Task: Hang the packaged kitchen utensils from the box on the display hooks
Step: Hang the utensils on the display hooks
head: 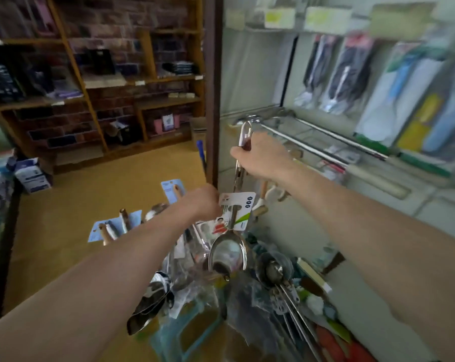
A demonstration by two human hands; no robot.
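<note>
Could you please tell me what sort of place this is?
Most likely a small household-goods shop: packaged utensils hang on the display wall, wooden shelves hold boxed stock, and the right hand holds a tagged serving spoon up by a display hook.

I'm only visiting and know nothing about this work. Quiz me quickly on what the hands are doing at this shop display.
1. True or false: the right hand grips the handle of the serving spoon.
2. What does the left hand pinch? A) the card label on the spoon; B) a glass jar; C) nothing.
3. Fill in: the bowl of the spoon points ____ (up or down).

Key: 1 true; 2 A; 3 down.
</note>
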